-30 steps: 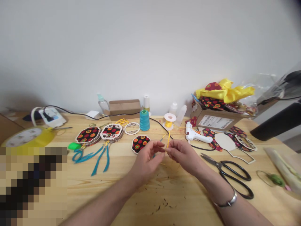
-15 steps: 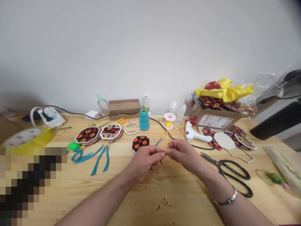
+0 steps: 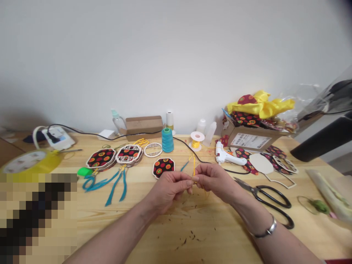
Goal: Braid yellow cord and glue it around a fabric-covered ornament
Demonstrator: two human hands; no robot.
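Near the middle of the table, my left hand and my right hand meet fingertip to fingertip, both pinching a yellow cord. A braided length of it rises from the pinch, and thin loose ends hang below my right fingers. The exact spot where they grip is partly covered by the fingertips. Behind my left hand lies a dark patterned panel with a pale edge. A teal tassel piece rests beside the braid. The yellow cord spool stands farther back.
Black-handled scissors lie right of my hands, with a white glue gun behind them. A teal thread cone stands at the back. Stacked panels with teal tassels lie left. A cardboard box holds fabric at the back right.
The whole view has shifted slightly, so most things appear a little farther left. Both hands keep their pinch, and more of the thin yellow ends shows below my right fingers.
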